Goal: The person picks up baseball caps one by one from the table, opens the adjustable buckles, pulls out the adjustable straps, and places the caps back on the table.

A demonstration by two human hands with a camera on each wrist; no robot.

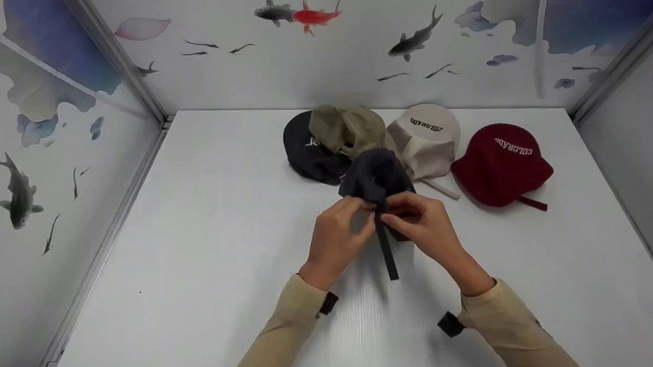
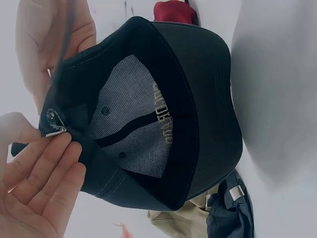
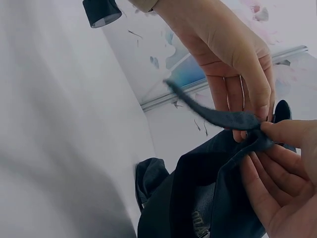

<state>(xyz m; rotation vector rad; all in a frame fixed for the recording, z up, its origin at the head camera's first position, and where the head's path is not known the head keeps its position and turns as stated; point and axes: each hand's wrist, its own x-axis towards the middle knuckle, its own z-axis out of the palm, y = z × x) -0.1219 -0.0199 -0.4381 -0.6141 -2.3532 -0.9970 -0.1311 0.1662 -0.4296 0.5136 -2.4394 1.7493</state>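
My left grip [image 1: 335, 238] and right grip [image 1: 432, 227] pinch the dark navy brimmed fabric cap [image 1: 374, 173] at its narrow strap [image 1: 387, 252], a maroon cloth cap [image 1: 497, 169] lying at three o'clock from it.

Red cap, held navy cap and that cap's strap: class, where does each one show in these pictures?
Red cap [image 1: 500, 169]: head view, on the middle of its plain cloth.
Navy cap [image 2: 131, 91]: left wrist view, on its mesh lining.
Strap [image 1: 387, 246]: head view, midway along its free length.
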